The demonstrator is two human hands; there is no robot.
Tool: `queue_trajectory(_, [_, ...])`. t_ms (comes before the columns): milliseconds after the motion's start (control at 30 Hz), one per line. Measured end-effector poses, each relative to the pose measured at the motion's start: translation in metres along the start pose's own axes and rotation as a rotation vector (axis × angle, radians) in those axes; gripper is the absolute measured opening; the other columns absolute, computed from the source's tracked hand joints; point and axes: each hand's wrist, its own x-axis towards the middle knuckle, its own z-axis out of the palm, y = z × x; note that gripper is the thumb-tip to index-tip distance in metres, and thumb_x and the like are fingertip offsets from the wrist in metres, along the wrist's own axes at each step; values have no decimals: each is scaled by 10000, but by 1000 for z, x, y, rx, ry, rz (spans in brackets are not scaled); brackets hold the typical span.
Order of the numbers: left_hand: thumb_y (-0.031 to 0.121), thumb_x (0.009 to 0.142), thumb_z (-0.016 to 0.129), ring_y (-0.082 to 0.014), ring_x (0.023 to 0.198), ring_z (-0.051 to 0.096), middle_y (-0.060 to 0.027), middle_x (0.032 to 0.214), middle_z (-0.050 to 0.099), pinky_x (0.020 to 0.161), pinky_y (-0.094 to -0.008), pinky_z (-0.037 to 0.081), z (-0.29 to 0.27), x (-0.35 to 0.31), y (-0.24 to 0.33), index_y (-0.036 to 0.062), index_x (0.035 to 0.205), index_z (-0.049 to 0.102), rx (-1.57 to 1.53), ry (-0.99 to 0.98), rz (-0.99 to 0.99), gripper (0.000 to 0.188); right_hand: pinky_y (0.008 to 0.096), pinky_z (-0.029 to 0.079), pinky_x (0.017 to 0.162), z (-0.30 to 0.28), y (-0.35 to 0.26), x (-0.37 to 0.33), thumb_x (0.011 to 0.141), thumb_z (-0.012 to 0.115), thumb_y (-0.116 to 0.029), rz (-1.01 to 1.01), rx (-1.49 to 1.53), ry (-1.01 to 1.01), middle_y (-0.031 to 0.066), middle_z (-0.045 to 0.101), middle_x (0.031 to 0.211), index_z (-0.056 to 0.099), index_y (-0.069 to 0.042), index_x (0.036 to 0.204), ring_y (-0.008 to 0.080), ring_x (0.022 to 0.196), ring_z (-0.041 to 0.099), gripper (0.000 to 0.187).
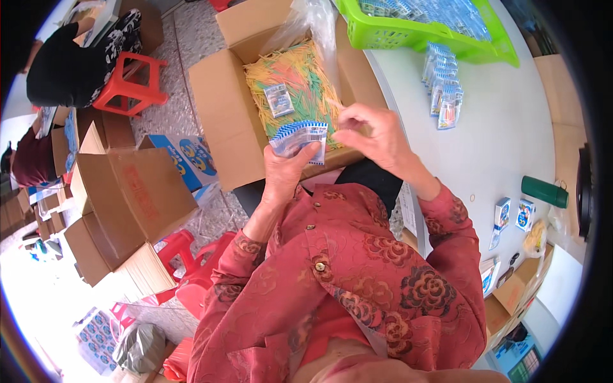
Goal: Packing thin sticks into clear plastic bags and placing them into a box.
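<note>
My left hand [287,172] is closed on a fanned stack of small blue-and-white packets [299,135], with the thumb across their front. It is above the near side of an open cardboard box [217,121]. Inside the box lies a mass of thin yellow, green and orange sticks [313,76]. One loose packet [279,100] rests on top of the sticks. My right hand [377,137] is over the box's right side, beside the packets but apart from them. Its thumb and index finger are spread apart, and I see nothing plainly held between them.
On the white table [498,140] at right are a green basket [408,35] full of packets, a row of packets [443,86] and a green bottle [544,191]. Left are an open carton [134,204], red stools [131,83] and a seated person [70,64].
</note>
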Motion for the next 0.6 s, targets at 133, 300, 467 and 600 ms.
queue_trajectory(133, [23, 772, 635, -65, 792, 560, -14, 879, 628, 712, -220, 465, -6, -5, -2, -2, 985, 618, 94, 69, 70, 215, 278, 436, 564, 28, -5, 14, 707, 706, -133, -4, -113, -65, 88, 577, 694, 574, -3, 785, 175, 625, 570, 201])
queue_trajectory(300, [39, 777, 638, -75, 816, 563, -20, 918, 623, 733, -233, 470, -21, -8, -1, 2, 1012, 601, 4, 48, 32, 241, 298, 424, 550, 38, 1, 25, 734, 673, -101, -111, -187, -116, 107, 557, 676, 574, 3, 773, 212, 605, 560, 149])
queue_trajectory(467, [51, 786, 636, -90, 852, 567, -39, 962, 615, 758, -250, 477, -35, -10, 4, 9, 1055, 572, -61, -5, -36, 280, 296, 435, 574, 39, 0, 30, 776, 627, -69, -217, -113, -182, 111, 568, 700, 582, 12, 814, 206, 625, 561, 100])
queue_trajectory(600, [43, 786, 631, -103, 859, 577, -49, 968, 617, 753, -256, 487, -41, -10, 3, 9, 1047, 570, -80, -33, -25, 269, 283, 433, 585, 40, -3, 32, 781, 629, -76, -146, -23, -243, 102, 572, 708, 580, 20, 826, 178, 640, 561, 116])
